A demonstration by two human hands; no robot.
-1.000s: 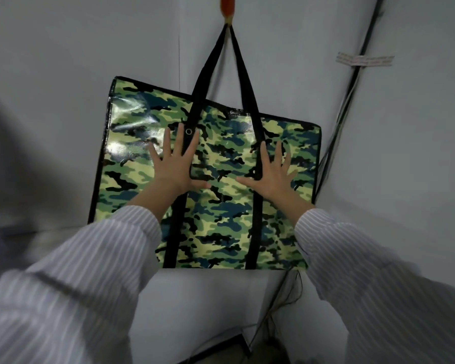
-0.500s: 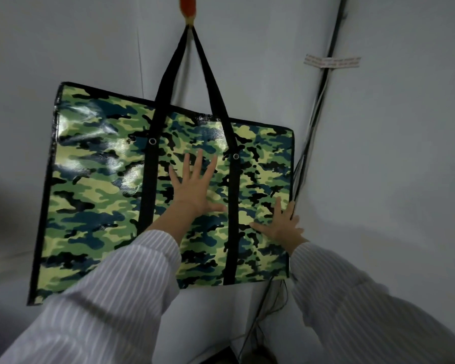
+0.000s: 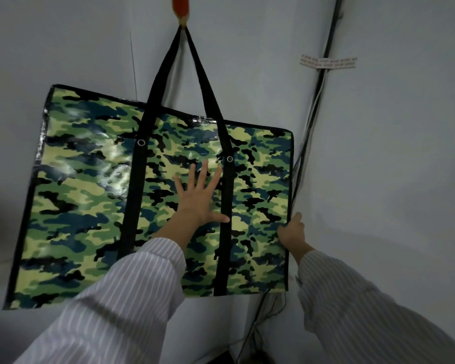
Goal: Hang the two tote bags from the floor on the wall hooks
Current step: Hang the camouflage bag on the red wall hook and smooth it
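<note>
Left hand (image 3: 198, 199) on glossy camouflage tote (image 3: 84, 206)

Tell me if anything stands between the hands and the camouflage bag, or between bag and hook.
Nothing visible. The bag hangs from the hook; left hand presses its front, right hand grips its edge.

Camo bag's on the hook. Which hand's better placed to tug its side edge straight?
Right, likely. The right hand grips the right edge of the camouflage tote bag; the left hand lies flat on its front, fingers spread.
</note>
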